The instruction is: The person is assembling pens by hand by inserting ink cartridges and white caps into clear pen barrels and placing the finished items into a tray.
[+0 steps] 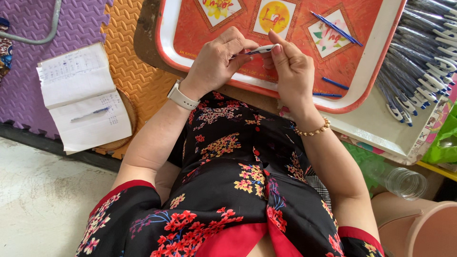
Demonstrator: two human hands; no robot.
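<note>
The pen [261, 49] lay between the two hands, just over the near edge of the red tray [369, 71]. The left hand [219, 59] had its fingers curled shut around one end of the pen, with the thumb pressed on top. The right hand [290, 66] pinched the other end between its thumb and pointing finger. The two hands were almost touching.

The pen was thin and white, with a dark blue bit showing near the left fingers. Most of it was hidden by the fingers.

The tray was red with a white rim. It had square pictures on it, turned like diamonds: one with a yellow circle [274, 16] and one with pink flowers and green leaves [328, 35]. Thin blue sticks [335, 27] lay loose on the tray. To the right, a big heap of white and blue pens [419, 62] sat in a pale tray [381, 138].

On the left, an open white notebook [83, 95] lay on the purple and orange foam mats [128, 66], with a blue pen [90, 113] on its page. A shiny green bag [445, 140] was at the far right edge. A clear plastic bottle [404, 182] lay near the right elbow.
</note>
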